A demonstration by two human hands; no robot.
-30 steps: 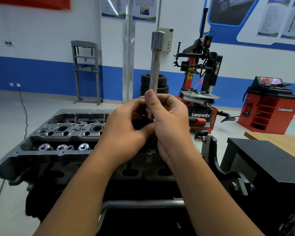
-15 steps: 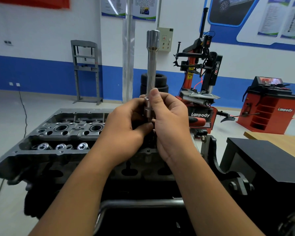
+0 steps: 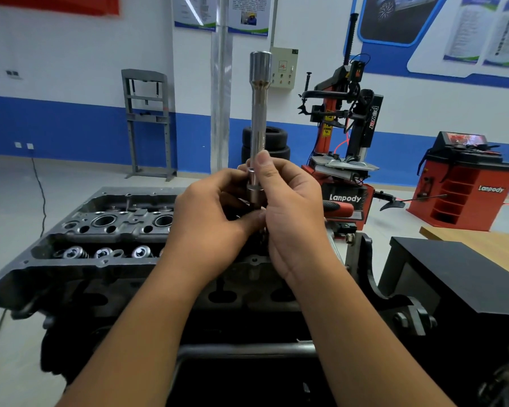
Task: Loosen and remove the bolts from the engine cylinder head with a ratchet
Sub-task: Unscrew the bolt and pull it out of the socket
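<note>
Both hands are up over the cylinder head (image 3: 106, 230), working on a long socket extension (image 3: 259, 113) held upright. The right hand (image 3: 291, 218) pinches the shaft between thumb and fingers, and the left hand (image 3: 212, 221) curls around the bottom end, probably fitting a socket or pulling off a bolt, I can't see which. Holding it vertical keeps whatever's down there from dropping. No ratchet visible from here.

Two bare forearms, no sleeves in view; left hand (image 3: 212, 218) and right hand (image 3: 291, 212) ungloved, without rings or watch.
</note>
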